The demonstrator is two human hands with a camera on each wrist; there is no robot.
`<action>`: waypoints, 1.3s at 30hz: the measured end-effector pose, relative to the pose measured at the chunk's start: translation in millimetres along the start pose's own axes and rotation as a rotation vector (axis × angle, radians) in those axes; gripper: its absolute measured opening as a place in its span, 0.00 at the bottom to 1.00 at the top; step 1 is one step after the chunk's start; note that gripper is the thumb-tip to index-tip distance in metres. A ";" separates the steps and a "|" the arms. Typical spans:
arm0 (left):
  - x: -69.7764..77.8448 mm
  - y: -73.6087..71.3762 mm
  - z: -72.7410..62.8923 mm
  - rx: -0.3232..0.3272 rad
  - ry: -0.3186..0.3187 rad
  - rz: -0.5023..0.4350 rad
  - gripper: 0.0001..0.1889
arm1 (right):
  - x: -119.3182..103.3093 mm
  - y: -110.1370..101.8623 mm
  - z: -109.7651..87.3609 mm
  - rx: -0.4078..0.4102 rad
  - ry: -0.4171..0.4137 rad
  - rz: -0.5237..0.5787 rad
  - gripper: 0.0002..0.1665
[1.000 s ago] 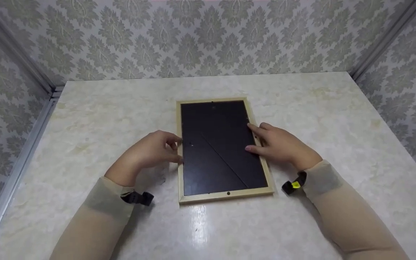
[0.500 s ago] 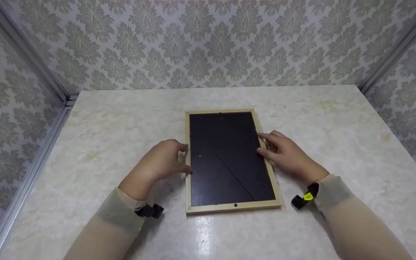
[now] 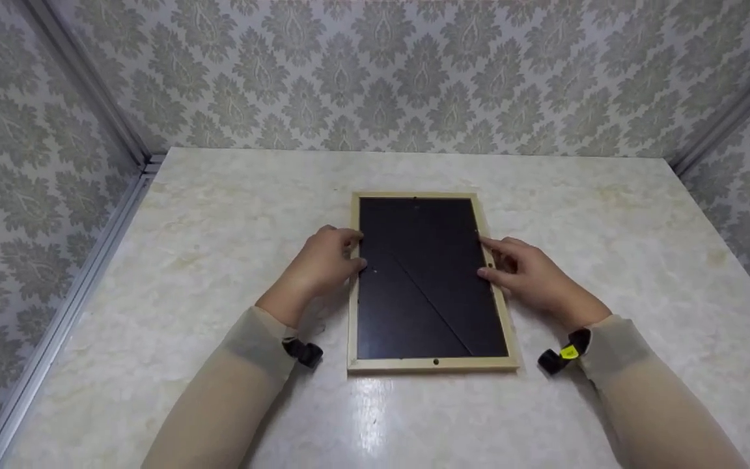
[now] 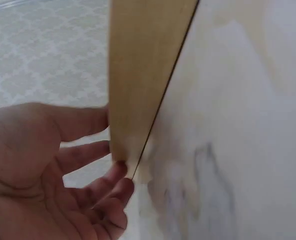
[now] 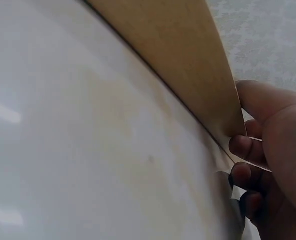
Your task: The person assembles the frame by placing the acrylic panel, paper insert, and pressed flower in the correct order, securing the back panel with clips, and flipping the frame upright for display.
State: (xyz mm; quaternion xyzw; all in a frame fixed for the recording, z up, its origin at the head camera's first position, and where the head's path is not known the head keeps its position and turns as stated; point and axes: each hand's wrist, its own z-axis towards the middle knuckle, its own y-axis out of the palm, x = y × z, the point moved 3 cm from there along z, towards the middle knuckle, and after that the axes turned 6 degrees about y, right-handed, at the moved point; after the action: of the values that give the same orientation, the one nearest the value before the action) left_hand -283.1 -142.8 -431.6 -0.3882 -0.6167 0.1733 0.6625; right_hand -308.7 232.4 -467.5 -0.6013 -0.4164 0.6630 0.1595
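Observation:
A picture frame (image 3: pixel 435 363) lies face down on the marbled table, its black backing board (image 3: pixel 433 280) set inside a pale wooden border. A thin diagonal line crosses the board. My left hand (image 3: pixel 324 264) holds the left border, with thumb and forefinger tips over its inner edge. In the left wrist view the other fingers (image 4: pixel 119 187) touch the frame's outer side. On the opposite border, my right hand (image 3: pixel 531 270) grips in the same way, its thumb tip on the board's margin. The right wrist view shows curled fingertips (image 5: pixel 240 174) low against the wooden side (image 5: pixel 187 60).
The marbled table (image 3: pixel 232 215) extends around the frame on every side. Patterned panels (image 3: pixel 407 71) stand behind and at both sides, with metal rails (image 3: pixel 82 78) at the corners. A black wrist strap (image 3: pixel 302 352) is on each sleeve.
My left hand has slid farther up the left border. The right thumb has drawn back from the board toward the border. The whole view has shifted; the frame still lies flat.

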 end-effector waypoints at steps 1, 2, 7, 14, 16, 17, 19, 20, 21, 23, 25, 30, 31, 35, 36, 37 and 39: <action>-0.6 1.2 3.1 0.021 -0.015 -0.017 0.29 | 1.0 0.1 0.2 0.000 0.004 0.004 0.41; -1.2 1.8 5.5 0.043 -0.033 -0.035 0.27 | 1.4 0.7 0.6 -0.003 0.005 0.008 0.41; -10.1 4.6 10.0 0.110 -0.117 -0.109 0.22 | 2.4 7.8 2.5 -0.029 0.002 0.025 0.42; -14.4 8.8 10.0 0.174 -0.163 -0.149 0.19 | 3.9 13.3 2.4 -0.035 0.000 0.025 0.42; -15.0 10.2 11.1 0.192 -0.174 -0.147 0.18 | 4.0 13.3 2.0 -0.040 0.005 0.024 0.42; -14.8 10.3 11.4 0.199 -0.182 -0.146 0.17 | 4.2 13.2 1.7 -0.043 0.008 0.021 0.42; -15.9 10.9 14.2 0.212 -0.192 -0.147 0.16 | 4.9 12.7 1.4 -0.053 0.016 0.018 0.43; -16.7 10.7 16.0 0.214 -0.194 -0.144 0.15 | 5.1 12.0 1.5 -0.057 0.020 0.015 0.43; -17.4 10.3 18.3 0.216 -0.199 -0.141 0.15 | 4.9 10.9 1.6 -0.057 0.022 0.015 0.43; -26.7 10.9 29.3 0.234 -0.193 -0.128 0.15 | 4.1 7.7 2.7 -0.049 0.019 0.018 0.43; -30.8 9.0 37.9 0.241 -0.186 -0.116 0.15 | 2.4 3.9 4.5 -0.029 0.006 0.022 0.42; -19.2 -3.7 38.9 0.225 -0.162 -0.095 0.15 | 0.7 -0.9 5.1 -0.013 0.002 0.030 0.42; -15.1 -6.6 36.3 0.214 -0.155 -0.087 0.15 | 1.7 -0.6 4.5 -0.017 0.009 0.029 0.42; -13.2 -11.0 37.1 0.184 -0.118 -0.034 0.14 | 3.6 -0.3 1.1 -0.021 0.021 0.034 0.42; -12.6 -12.2 37.5 0.180 -0.106 -0.018 0.13 | 3.9 -0.4 0.7 -0.018 0.022 0.040 0.42; -12.3 -13.2 37.8 0.175 -0.100 -0.012 0.13 | 4.0 -0.6 0.2 -0.016 0.017 0.042 0.42; -11.4 -15.0 38.4 0.167 -0.087 -0.001 0.12 | 4.1 -1.3 -0.7 -0.010 0.016 0.048 0.42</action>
State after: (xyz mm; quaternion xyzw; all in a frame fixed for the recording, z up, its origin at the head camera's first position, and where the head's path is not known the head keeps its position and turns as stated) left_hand -325.4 -148.9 -430.8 -0.3235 -0.6285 0.2407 0.6652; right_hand -309.3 236.4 -469.2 -0.6170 -0.4037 0.6600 0.1438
